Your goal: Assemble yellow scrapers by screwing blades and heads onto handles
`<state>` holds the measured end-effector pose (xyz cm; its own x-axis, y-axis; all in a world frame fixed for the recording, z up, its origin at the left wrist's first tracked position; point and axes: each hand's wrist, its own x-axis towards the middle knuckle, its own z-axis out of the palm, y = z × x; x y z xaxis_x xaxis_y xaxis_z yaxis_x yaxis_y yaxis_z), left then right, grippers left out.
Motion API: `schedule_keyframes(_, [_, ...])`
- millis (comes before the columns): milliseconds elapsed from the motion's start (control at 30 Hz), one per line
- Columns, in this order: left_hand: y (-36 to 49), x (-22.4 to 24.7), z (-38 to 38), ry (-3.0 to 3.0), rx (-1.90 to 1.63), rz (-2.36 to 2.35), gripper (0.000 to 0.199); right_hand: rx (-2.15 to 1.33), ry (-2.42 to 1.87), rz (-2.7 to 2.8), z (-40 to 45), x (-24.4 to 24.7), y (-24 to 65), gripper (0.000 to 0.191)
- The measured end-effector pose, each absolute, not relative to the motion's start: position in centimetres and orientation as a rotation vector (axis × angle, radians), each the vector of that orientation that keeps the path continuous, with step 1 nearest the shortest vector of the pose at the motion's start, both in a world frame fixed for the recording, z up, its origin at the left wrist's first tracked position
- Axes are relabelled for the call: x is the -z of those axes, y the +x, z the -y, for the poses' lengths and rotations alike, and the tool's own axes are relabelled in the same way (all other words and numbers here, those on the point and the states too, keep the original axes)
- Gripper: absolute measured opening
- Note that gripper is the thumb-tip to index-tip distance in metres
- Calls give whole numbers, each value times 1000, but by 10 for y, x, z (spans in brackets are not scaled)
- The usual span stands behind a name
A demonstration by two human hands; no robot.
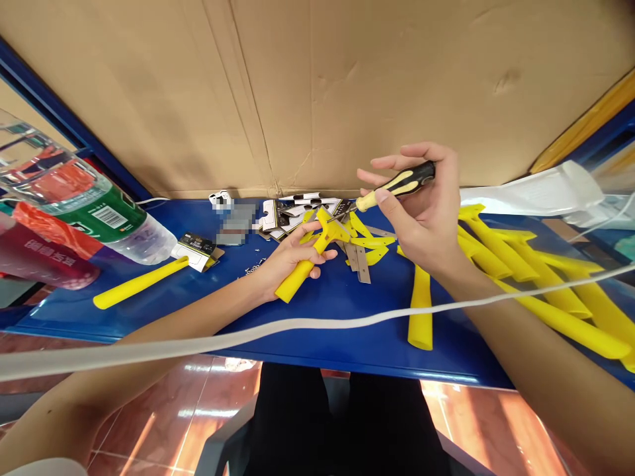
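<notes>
My left hand [290, 261] is closed around a yellow scraper handle [302, 268], its wide head pointing up and away from me. My right hand [426, 205] grips a black and cream screwdriver [397, 185] between thumb and fingers. The screwdriver's shaft slants down to the scraper's head; whether its tip sits in a screw I cannot make out. Just beyond the left hand lies a pile of small yellow plastic pieces [370, 242] and flat metal blades [358, 261]. Tiny screws [255, 268] are scattered left of that hand.
Several yellow handles [526, 264] lie at the right, another [421, 311] near the front edge. A yellow handle [141, 283] lies left beside a small card [198, 251]. A large bottle [114, 211] leans into view. A white cord [317, 323] crosses the foreground. Cardboard [317, 92] stands behind the blue table [347, 344].
</notes>
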<state>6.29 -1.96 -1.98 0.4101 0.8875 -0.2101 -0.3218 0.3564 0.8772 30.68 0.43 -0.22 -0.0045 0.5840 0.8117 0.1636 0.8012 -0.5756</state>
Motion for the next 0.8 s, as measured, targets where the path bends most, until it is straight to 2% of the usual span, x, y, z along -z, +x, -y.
schedule_keyframes(167, [63,24,18,847,-926,-793,85,-282,-569,1514,-17,14,310,47])
schedule_keyframes(467, [63,22,21,875,-954,-790,79,-418,-567,1532,-20,17,311,62])
schedule_keyframes(633, [65,23,23,901,-921,-785,82,-347,-547,1515,-24,21,313,57])
schedule_keyframes(800, [63,25,23,882,-929,-767,78,-393,-530,1563,-23,19,313,71])
